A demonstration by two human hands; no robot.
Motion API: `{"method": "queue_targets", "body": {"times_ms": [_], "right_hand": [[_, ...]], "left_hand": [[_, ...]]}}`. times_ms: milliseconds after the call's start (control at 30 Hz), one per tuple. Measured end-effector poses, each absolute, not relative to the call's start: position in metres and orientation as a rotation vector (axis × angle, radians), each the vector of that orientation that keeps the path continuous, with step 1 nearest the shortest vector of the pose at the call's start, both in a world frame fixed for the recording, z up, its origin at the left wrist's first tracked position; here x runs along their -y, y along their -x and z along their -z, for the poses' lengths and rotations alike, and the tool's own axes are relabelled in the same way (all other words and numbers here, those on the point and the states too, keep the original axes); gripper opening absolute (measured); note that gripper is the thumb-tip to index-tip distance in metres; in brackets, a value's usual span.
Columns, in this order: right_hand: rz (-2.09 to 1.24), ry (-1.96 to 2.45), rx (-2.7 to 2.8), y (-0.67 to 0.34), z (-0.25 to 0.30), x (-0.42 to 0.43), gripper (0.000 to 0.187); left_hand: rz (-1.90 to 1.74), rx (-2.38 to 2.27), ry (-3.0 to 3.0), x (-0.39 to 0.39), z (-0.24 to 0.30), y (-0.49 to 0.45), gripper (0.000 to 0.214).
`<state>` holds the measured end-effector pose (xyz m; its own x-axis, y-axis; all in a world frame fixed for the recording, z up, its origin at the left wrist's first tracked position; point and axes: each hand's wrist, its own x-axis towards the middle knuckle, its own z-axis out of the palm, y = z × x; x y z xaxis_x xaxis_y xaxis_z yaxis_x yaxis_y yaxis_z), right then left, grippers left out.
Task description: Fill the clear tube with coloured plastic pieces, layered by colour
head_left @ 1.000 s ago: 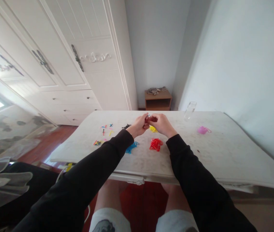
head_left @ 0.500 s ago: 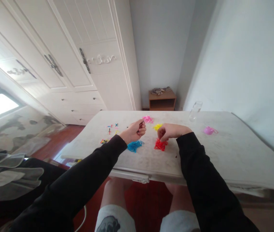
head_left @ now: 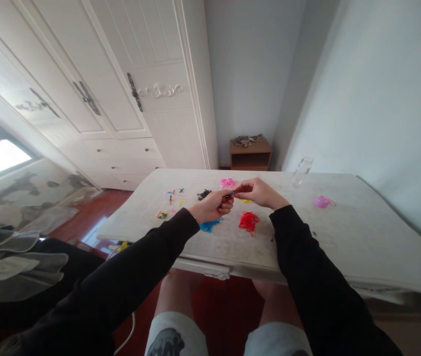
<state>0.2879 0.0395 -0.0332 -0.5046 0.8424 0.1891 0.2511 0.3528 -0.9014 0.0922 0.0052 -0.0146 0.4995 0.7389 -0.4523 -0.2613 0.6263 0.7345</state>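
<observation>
My left hand [head_left: 215, 205] is closed above the table, with small dark and coloured bits showing between thumb and fingers; their kind is too small to make out. My right hand [head_left: 260, 192] meets it, thumb and forefinger pinched together at the left fingertips; what they hold, if anything, I cannot make out. Below lie loose piles of thin strips: red [head_left: 248, 222], blue [head_left: 210, 226] partly under my left hand, and black [head_left: 204, 194] just behind it. The yellow pile [head_left: 246, 200] is mostly hidden by my right hand. A pink pile [head_left: 227, 183] sits farther back.
Small mixed-colour pieces [head_left: 170, 199] are scattered at the table's left. On the right are a clear glass [head_left: 302, 172] lying or leaning near the wall and a purple pouch-like thing [head_left: 321, 201]. The white table's [head_left: 295, 252] front edge runs above my knees.
My right hand has risen from the red pile and moved to the left hand's fingertips. The left hand has shifted slightly right, and more of the black pile shows.
</observation>
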Motion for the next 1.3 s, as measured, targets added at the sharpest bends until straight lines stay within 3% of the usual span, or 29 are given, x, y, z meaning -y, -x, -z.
{"method": "queue_targets", "body": {"times_ms": [600, 800, 1033, 1167, 1300], "right_hand": [[-0.974, 0.903, 2.123, -0.269, 0.026, -0.023, 0.021], [-1.016, 0.871, 2.068, -0.266, 0.024, -0.019, 0.031], [-0.928, 0.949, 2.076, -0.267, 0.021, -0.018, 0.027], [-0.888, 0.969, 2.1, -0.266, 0.021, -0.018, 0.028], [-0.861, 0.949, 2.09, -0.265, 0.026, -0.02, 0.032]], "left_hand": [[-0.447, -0.881, -0.908, 0.003, 0.002, -0.061, 0.038], [-0.368, -1.03, -1.423, 0.019, -0.004, -0.033, 0.042], [-0.041, -1.388, -2.071, 0.02, -0.009, -0.015, 0.047], [-0.136, -1.447, -1.9, 0.019, -0.008, -0.019, 0.052], [-0.418, -1.206, -1.297, 0.02, -0.004, -0.026, 0.049]]}}
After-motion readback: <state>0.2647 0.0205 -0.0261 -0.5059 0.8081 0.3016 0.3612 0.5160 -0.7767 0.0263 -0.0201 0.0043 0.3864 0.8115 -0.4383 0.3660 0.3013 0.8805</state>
